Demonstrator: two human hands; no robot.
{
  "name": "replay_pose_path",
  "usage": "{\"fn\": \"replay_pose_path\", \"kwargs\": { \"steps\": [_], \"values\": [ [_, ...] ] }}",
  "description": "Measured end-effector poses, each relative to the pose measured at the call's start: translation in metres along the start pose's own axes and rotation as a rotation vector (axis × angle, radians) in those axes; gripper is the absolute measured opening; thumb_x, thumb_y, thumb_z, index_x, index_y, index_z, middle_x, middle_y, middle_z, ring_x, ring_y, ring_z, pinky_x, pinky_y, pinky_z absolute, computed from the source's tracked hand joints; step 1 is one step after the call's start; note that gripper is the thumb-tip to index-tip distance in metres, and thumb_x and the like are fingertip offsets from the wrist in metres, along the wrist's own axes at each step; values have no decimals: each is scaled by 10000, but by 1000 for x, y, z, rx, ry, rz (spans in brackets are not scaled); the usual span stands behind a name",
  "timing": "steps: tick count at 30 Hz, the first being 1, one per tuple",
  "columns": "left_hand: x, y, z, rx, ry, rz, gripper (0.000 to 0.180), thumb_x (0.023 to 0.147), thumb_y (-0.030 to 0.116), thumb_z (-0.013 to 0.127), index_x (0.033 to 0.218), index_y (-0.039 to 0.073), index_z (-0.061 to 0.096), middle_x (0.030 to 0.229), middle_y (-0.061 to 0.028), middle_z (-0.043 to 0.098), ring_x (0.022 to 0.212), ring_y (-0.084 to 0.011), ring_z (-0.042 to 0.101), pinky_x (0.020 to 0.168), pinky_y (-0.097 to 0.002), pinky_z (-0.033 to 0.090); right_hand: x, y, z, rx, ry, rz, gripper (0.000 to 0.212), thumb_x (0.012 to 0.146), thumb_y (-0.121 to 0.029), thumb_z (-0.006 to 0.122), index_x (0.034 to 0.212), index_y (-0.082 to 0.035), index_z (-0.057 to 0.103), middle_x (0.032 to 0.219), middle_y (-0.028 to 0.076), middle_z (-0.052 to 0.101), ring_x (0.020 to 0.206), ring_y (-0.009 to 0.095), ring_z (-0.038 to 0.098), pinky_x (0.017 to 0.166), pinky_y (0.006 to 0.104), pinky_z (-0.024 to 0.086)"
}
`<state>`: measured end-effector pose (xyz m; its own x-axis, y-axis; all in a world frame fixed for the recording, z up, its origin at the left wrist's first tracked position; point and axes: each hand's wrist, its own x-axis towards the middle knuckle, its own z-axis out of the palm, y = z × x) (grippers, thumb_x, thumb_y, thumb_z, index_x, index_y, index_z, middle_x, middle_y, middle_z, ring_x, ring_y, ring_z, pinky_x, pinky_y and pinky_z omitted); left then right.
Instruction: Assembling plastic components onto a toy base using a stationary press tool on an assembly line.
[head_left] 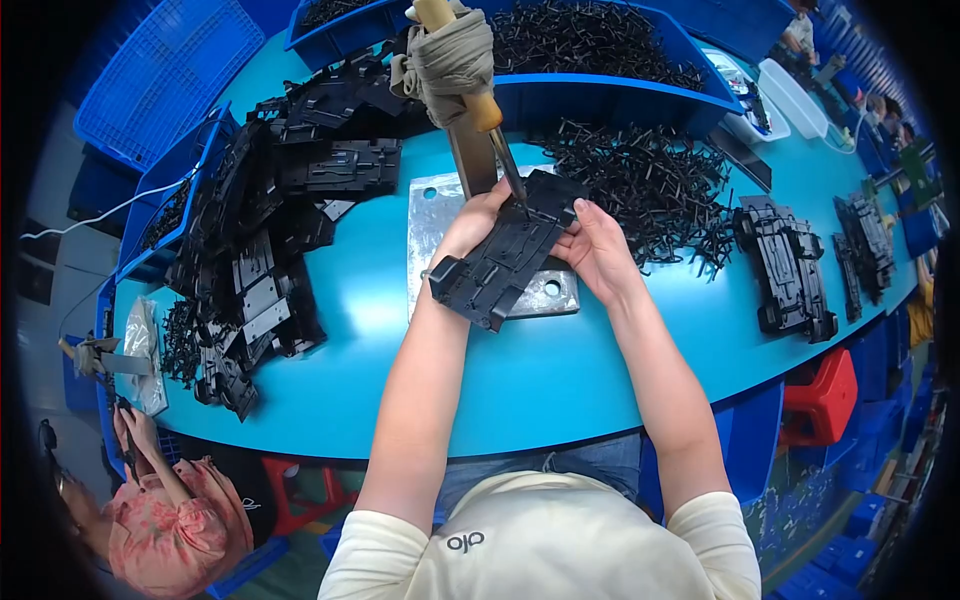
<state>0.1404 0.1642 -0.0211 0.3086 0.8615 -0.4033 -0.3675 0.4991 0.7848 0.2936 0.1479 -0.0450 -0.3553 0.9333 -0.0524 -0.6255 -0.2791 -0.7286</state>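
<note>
Both my hands hold a black plastic chassis plate (505, 255), tilted, with raised ribs and cut-outs. My left hand (476, 222) grips its left edge, partly hidden behind the plate. My right hand (598, 248) pinches the right edge between thumb and fingers. Above it a soldering iron (507, 155) with a wooden handle points down, its tip at the plate's far part; whether it touches I cannot tell. Cloth (450, 60) wraps the iron onto an upright post (472, 155). The post stands on a shiny metal base plate (425, 225), under my hands.
Loose thin black plastic parts (650, 190) lie heaped right of the iron, before a blue bin (600, 100) of similar parts. Black chassis plates (265, 285) are piled at left. Assembled chassis (785, 265) lie at right on the teal table (560, 400). A co-worker (180, 520) sits at lower left.
</note>
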Motion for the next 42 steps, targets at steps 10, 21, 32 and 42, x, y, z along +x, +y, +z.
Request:
{"fn": "replay_pose_path", "kwargs": {
  "steps": [10,21,32,42],
  "values": [
    [12,-9,-8,-90,15,60,364,813,336,375,856,2,515,741,-73,558,599,-122,541,525,-223,444,-1,-1,1,-8,2,-25,275,800,-212,433,952,5,359,877,164,505,782,245,525,686,354,435],
    [-8,10,-42,236,-226,95,284,741,163,507,950,-28,479,856,-63,538,756,-109,519,683,-205,407,0,0,4,-1,-30,-12,289,797,-195,440,987,-4,335,916,159,491,798,243,521,709,350,431],
    [-22,23,-45,1008,366,163,262,641,241,605,677,-16,577,612,-75,560,555,-136,508,532,-240,386,-3,4,10,-271,109,2,372,739,-183,535,1018,-37,337,888,141,511,767,222,538,688,315,439],
    [-17,27,-43,1185,547,190,342,589,335,634,654,5,576,585,-102,546,543,-191,522,518,-275,390,-4,7,12,-107,136,52,305,740,-153,532,949,-27,348,857,156,515,762,236,541,692,325,436]
  ]
}}
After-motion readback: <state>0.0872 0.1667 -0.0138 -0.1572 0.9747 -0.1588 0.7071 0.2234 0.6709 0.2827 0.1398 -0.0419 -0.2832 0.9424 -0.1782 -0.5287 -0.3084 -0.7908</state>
